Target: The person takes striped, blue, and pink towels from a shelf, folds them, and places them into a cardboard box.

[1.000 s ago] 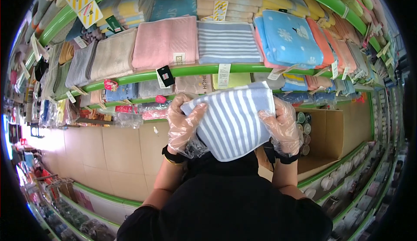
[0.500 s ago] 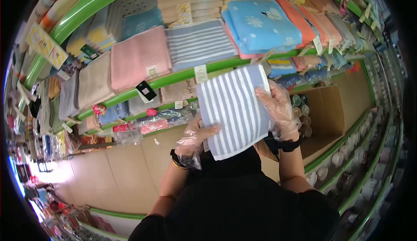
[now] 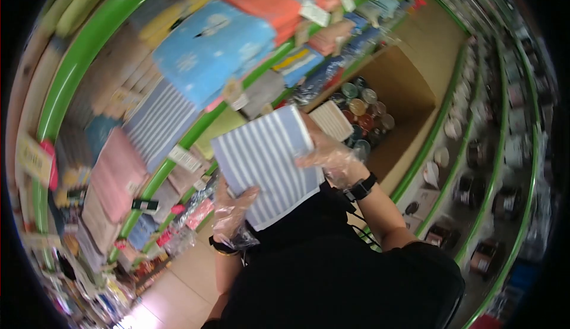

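While the towel (image 3: pixel 264 166) is held up before the shelf (image 3: pixel 77 62), I see the left hand (image 3: pixel 233 210) with its grip pinching the lower edge and the right hand (image 3: pixel 329 157) with its grip clamped on the right side, near a box (image 3: pixel 407 86) of jars (image 3: pixel 362 106).

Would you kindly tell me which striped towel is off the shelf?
The striped towel held in the left hand and right hand; the other striped one lies on the green-edged shelf.

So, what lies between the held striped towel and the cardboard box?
Head view: a beige ribbed cloth lies there, between striped towel and cardboard box, above the right hand.
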`<state>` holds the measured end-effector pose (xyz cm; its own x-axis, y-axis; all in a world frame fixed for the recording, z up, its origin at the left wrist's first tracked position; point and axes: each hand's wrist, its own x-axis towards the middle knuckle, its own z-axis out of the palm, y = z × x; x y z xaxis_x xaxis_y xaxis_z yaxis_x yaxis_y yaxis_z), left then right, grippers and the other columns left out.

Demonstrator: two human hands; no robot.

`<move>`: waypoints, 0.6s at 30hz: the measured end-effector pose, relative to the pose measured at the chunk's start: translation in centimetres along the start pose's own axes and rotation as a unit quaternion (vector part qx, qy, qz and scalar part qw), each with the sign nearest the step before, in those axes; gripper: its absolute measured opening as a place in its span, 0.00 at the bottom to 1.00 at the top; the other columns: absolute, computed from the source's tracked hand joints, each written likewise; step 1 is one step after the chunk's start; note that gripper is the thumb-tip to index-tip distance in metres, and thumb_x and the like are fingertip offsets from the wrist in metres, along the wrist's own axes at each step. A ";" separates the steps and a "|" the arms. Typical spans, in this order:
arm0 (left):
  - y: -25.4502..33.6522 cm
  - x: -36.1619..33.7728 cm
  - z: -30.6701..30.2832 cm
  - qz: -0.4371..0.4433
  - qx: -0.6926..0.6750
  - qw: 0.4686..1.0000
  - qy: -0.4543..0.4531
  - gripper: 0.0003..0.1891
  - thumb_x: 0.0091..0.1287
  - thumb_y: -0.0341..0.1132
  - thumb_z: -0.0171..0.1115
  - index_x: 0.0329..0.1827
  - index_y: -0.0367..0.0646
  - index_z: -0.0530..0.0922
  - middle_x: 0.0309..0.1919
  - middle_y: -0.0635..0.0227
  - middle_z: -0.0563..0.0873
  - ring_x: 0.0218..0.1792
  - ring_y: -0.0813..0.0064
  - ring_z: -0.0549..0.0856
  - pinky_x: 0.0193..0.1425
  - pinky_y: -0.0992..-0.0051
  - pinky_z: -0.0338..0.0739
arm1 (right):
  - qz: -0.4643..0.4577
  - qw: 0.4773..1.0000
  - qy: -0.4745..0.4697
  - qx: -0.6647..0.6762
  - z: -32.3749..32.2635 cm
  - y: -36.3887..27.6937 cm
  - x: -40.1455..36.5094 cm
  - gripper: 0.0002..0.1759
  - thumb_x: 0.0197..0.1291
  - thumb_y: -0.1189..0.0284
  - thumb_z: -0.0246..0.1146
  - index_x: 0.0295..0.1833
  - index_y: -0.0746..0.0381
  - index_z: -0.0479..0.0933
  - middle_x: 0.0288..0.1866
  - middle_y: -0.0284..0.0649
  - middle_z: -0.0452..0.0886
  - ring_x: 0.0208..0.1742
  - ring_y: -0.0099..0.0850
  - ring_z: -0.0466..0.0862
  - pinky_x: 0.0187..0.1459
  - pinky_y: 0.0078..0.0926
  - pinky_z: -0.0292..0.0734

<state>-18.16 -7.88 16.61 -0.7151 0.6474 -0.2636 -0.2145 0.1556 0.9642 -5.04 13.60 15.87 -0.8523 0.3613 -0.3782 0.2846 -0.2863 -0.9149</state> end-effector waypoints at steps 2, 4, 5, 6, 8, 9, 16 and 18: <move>-1.7 1.2 -0.1 -0.004 -0.029 0.999 -0.030 0.33 0.54 0.26 0.71 0.64 0.34 0.67 0.51 0.59 0.80 0.50 0.69 0.80 0.55 0.70 0.76 | -0.009 0.997 -0.037 0.074 -0.5 0.4 -0.7 0.39 0.48 0.66 0.75 0.64 0.69 0.70 0.69 0.50 0.65 0.66 0.40 0.70 0.66 0.35 0.66; -0.9 2.3 1.0 -0.040 -0.005 0.998 -0.055 0.34 0.54 0.27 0.72 0.64 0.34 0.67 0.52 0.58 0.80 0.51 0.69 0.80 0.55 0.70 0.76 | -0.027 0.996 0.006 -0.084 -1.5 2.2 -0.4 0.33 0.49 0.65 0.74 0.57 0.71 0.73 0.53 0.44 0.80 0.49 0.30 0.78 0.56 0.28 0.72; -0.7 2.7 1.6 -0.073 0.018 0.996 -0.056 0.35 0.53 0.28 0.72 0.65 0.34 0.66 0.53 0.57 0.79 0.52 0.69 0.79 0.55 0.71 0.76 | -0.029 0.984 0.021 -0.173 -2.0 2.0 -0.8 0.29 0.53 0.66 0.70 0.57 0.72 0.72 0.51 0.45 0.81 0.48 0.31 0.79 0.55 0.28 0.73; -1.0 3.1 1.9 -0.075 0.019 0.995 -0.065 0.35 0.53 0.28 0.72 0.65 0.34 0.66 0.53 0.57 0.79 0.52 0.69 0.79 0.55 0.71 0.76 | -0.153 0.974 0.057 -0.160 -2.0 2.2 -0.5 0.29 0.54 0.65 0.68 0.57 0.71 0.73 0.49 0.45 0.81 0.47 0.32 0.79 0.54 0.31 0.74; -1.9 3.9 2.6 0.039 0.118 0.988 -0.091 0.36 0.54 0.31 0.72 0.66 0.34 0.65 0.54 0.55 0.78 0.53 0.70 0.78 0.56 0.70 0.74 | -0.049 0.997 0.052 0.035 -3.6 1.8 -2.2 0.29 0.53 0.65 0.69 0.57 0.71 0.73 0.50 0.43 0.81 0.46 0.31 0.79 0.55 0.30 0.73; -1.0 4.1 3.7 0.065 0.149 0.979 -0.121 0.38 0.56 0.32 0.71 0.69 0.35 0.61 0.52 0.55 0.78 0.53 0.69 0.78 0.58 0.69 0.73 | -0.025 0.996 0.079 0.012 -4.7 0.4 -3.3 0.28 0.53 0.66 0.69 0.57 0.70 0.74 0.50 0.42 0.81 0.46 0.29 0.79 0.55 0.28 0.73; -0.1 6.1 8.3 0.028 0.005 0.974 -0.225 0.42 0.60 0.28 0.67 0.76 0.43 0.52 0.58 0.59 0.71 0.55 0.66 0.76 0.60 0.67 0.72 | -0.072 0.967 0.243 -0.005 -17.0 -1.2 -8.5 0.18 0.56 0.73 0.67 0.52 0.66 0.77 0.43 0.34 0.83 0.41 0.24 0.80 0.46 0.26 0.78; 0.0 6.8 8.2 0.001 -0.005 0.977 -0.212 0.41 0.61 0.29 0.67 0.75 0.43 0.53 0.58 0.59 0.71 0.55 0.66 0.76 0.61 0.67 0.72 | -0.025 0.961 0.264 -0.074 -19.2 -2.1 -7.6 0.19 0.52 0.74 0.66 0.51 0.68 0.77 0.40 0.36 0.83 0.39 0.24 0.81 0.45 0.24 0.76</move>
<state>-17.56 2.64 15.06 -0.3752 0.8993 -0.2247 -0.2211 0.1486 0.9639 9.31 28.49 17.98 -0.5358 0.7824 -0.3173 0.3421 -0.1424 -0.9288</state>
